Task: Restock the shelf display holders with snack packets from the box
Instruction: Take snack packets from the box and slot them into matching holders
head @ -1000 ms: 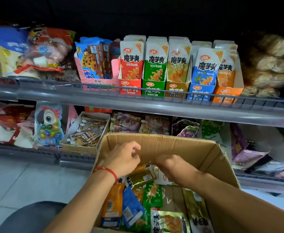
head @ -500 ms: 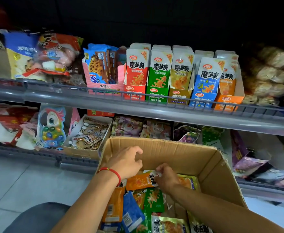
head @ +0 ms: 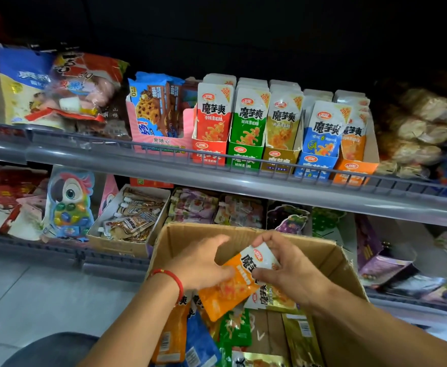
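Head view puts me right over the cardboard box (head: 330, 258), which sits in front of the lower shelf with loose snack packets heaped inside. My right hand (head: 291, 263) pinches the white top end of an orange packet (head: 230, 287) between thumb and fingers, and the packet is raised just above the heap, tilted with its orange end down toward me. My left hand (head: 203, 263) is at the packet's lower left side, fingers curled partway and touching it; I cannot tell whether it truly grips or only steadies.

Up on the shelf above, the row of display holders runs red, green, gold, blue, then the orange holder (head: 353, 169) at the far right end, with packets standing upright in each. I judge this packet belongs in that orange one.

What worries me from here: the grip is a light pinch on a slick foil edge, so a quick lift could let the packet slide free and fall back into the box or onto the floor (head: 31, 295). The blue holder (head: 313, 165) stands right beside the orange one and its front packet leans toward it, so a careless reach could knock that packet or land mine in the wrong slot. The grey shelf rail (head: 243, 181) runs across the holders' fronts, so a low approach would catch the packet's edge on it.
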A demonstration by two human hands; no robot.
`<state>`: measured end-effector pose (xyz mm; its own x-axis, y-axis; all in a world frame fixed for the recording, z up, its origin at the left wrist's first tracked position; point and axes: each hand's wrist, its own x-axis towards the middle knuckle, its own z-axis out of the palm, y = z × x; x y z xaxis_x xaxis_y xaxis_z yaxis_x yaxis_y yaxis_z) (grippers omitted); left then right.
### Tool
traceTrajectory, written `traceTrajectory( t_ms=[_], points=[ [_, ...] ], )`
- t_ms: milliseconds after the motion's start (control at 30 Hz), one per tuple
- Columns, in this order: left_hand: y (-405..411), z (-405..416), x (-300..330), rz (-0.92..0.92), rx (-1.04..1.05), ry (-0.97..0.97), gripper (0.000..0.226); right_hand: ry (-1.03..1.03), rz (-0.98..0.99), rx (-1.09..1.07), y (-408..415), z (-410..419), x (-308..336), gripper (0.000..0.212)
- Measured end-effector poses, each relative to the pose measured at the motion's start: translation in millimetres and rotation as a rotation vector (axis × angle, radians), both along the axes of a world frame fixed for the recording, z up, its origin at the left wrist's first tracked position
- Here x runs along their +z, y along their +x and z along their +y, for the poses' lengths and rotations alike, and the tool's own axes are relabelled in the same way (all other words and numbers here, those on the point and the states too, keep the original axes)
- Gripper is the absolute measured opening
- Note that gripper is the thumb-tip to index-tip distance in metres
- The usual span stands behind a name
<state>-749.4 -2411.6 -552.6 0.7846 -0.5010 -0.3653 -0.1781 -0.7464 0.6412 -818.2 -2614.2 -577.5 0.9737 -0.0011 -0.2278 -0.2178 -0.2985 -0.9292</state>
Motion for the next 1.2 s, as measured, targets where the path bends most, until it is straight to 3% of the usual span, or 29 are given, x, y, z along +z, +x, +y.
traceTrajectory(
  t_ms=[100,267,400,600,733,933,1067,1200],
  points=[
    [-5,-9,-6,0.313,0.042,-0.258,0.068,0.198,-0.002,0.094,-9,-21,30,0.045],
    [-14,-17,-7,0.446,0.047,-0.445,0.035,0.194,-0.083,-0.011,-11,-43,26,0.052],
    [-22,-23,-6,0.452,0.139,-0.582,0.035,0.0,-0.201,-0.132,-8,-53,26,0.062],
    [-21,-32,-6,0.257,0.23,-0.585,0.049,-0.111,-0.254,-0.305,-22,-88,56,0.022],
    [-20,-32,-1,0.233,0.359,-0.671,0.049,-0.38,-0.488,-0.464,-28,-133,119,0.011],
    [-18,-35,9,0.237,0.373,-0.668,0.045,-0.813,-0.74,-0.654,9,-193,207,0.026],
    [-18,-38,13,0.246,0.38,-0.643,0.044,-1.09,-0.669,-0.583,51,-200,225,0.024],
    [-19,-38,17,0.255,0.373,-0.646,0.04,-1.221,-0.426,-0.387,88,-197,220,0.035]
  ],
)
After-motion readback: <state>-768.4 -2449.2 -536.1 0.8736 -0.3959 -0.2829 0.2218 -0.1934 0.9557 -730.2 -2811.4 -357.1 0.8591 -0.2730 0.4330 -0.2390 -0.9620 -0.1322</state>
